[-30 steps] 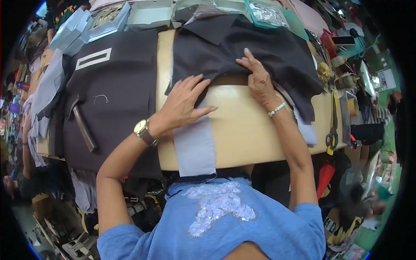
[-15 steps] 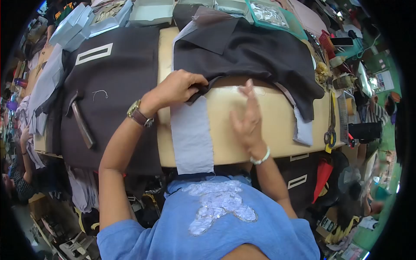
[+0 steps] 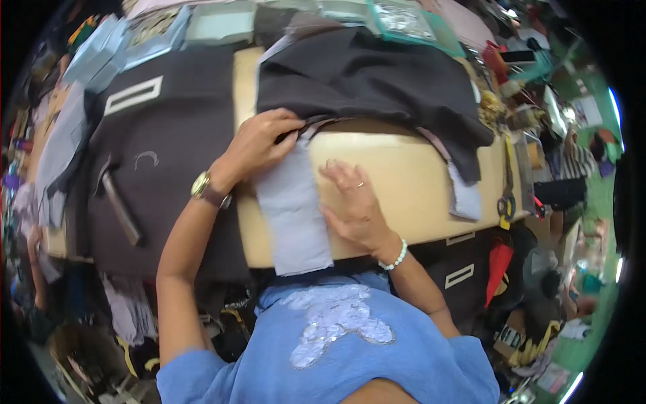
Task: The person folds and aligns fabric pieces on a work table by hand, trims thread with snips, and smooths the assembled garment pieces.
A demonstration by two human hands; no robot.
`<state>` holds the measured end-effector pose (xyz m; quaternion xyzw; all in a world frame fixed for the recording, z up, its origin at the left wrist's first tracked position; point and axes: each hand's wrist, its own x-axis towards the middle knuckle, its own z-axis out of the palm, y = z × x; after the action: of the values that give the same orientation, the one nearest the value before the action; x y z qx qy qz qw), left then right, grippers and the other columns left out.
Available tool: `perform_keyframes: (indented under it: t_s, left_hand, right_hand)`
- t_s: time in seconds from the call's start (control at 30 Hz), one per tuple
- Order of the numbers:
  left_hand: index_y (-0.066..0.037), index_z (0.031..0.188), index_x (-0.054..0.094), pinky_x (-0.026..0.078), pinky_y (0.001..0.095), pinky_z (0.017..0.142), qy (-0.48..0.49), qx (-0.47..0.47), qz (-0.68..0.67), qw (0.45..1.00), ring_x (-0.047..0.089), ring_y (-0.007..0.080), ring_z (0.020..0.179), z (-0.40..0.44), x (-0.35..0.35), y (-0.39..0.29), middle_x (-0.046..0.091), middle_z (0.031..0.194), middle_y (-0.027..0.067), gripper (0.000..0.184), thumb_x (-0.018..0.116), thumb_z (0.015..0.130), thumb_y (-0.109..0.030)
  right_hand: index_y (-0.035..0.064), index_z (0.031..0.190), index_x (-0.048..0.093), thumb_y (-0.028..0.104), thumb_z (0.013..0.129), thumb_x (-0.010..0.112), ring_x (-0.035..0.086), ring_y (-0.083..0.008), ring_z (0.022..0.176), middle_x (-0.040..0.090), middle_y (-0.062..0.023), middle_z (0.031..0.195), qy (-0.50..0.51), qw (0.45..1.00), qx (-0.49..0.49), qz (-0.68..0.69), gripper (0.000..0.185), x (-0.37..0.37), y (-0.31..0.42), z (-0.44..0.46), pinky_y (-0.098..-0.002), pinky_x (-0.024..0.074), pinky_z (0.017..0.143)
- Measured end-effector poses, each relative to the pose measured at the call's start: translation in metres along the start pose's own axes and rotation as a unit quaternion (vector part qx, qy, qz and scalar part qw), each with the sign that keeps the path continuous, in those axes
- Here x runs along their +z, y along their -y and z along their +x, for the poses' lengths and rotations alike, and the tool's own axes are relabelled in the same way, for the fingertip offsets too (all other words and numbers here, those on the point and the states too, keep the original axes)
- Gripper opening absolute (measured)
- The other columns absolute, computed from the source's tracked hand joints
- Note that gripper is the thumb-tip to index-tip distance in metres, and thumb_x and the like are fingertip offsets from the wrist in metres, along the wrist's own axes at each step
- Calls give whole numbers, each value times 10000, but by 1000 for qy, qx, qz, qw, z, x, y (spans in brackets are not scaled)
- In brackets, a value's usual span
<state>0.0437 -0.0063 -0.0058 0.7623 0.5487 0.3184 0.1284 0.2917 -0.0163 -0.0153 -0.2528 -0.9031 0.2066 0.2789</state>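
Observation:
My left hand [image 3: 261, 144], with a watch on its wrist, pinches the edge of a dark brown fabric piece [image 3: 377, 74] where it meets a light grey cloth strip [image 3: 293, 215]. The strip hangs from that edge toward my body. My right hand [image 3: 355, 210], wearing a ring and a beaded bracelet, is open with bent fingers spread. It is over the cream tabletop [image 3: 417, 182], beside the strip's right edge; whether the thumb touches the strip I cannot tell. A second grey end [image 3: 464, 198] hangs from the dark piece at the right.
A hammer [image 3: 120, 202] lies on dark fabric [image 3: 175, 215] at the left, near a white rectangular frame [image 3: 134, 95]. Scissors [image 3: 506, 202] lie at the right table edge. Pale boxes [image 3: 219, 23] and a teal tray [image 3: 410, 27] line the back.
My right hand has moved left and toward my body, coming beside the grey strip. My left hand keeps its pinch on the fabric edge. The whole view has shifted slightly.

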Motion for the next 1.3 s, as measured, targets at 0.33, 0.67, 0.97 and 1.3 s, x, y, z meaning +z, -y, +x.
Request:
perform_keyframes:
  t_s: [0.33, 0.67, 0.97, 1.3]
  left_hand:
    - [-48, 1275, 537, 322, 444, 1066, 98, -7, 48, 994, 376, 373, 1289, -12, -4, 2, 480, 1336, 174, 829, 811, 589, -424]
    - [-51, 1277, 533, 314, 451, 1068, 105, -13, 44, 993, 383, 368, 1281, -11, -4, 1, 475, 1342, 166, 817, 808, 599, -413]
    - [-55, 1284, 530, 333, 446, 1055, 100, -23, 49, 994, 393, 363, 1276, -12, -4, -2, 482, 1339, 157, 816, 813, 593, -385]
    - [-62, 1291, 528, 326, 445, 1062, 92, -25, 38, 995, 390, 352, 1286, -15, -2, -4, 485, 1341, 152, 827, 831, 576, -345]
  right_hand:
    - [19, 1258, 499, 368, 856, 585, 502, -412, 1156, 527, -247, 1255, -187, 897, 237, -324, 539, -227, -185, 54, -449, 368, 985]
    - [53, 1439, 230, 160, 824, 626, 594, -391, 1012, 565, -303, 1155, -181, 924, 334, -56, 739, -151, -203, 39, -419, 463, 872]
    - [184, 1439, 301, -30, 806, 460, 618, -400, 756, 598, -229, 1038, -159, 935, 192, -253, 688, -100, -207, 89, -477, 486, 692]
    - [65, 1459, 186, 314, 903, 518, 539, -385, 1058, 578, -233, 1152, -121, 947, 166, -246, 694, -83, -214, 104, -479, 412, 941]
